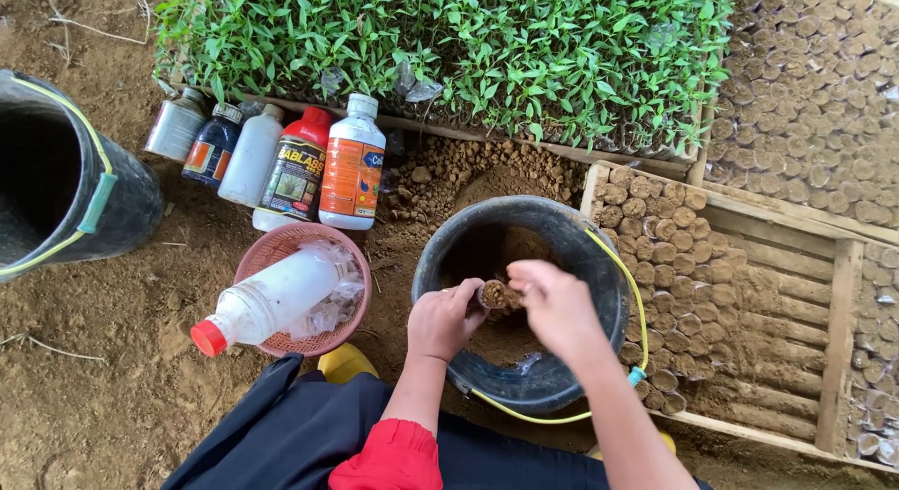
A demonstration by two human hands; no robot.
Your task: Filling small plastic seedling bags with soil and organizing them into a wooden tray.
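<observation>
Left to right, on bare earth: pink mesh basket (272,251) bearing a tipped white bottle (267,303); left hand (442,321), fingers curled around a small soil-filled seedling pot (498,295), upright over the black rubber bucket (562,237); right hand (554,307), fingertips pinched at its crumbly top

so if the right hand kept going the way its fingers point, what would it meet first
The right hand points left at the small soil-filled pot that the left hand holds over the black bucket. It would likely press into that pot first; it already looks to be touching it.
</observation>
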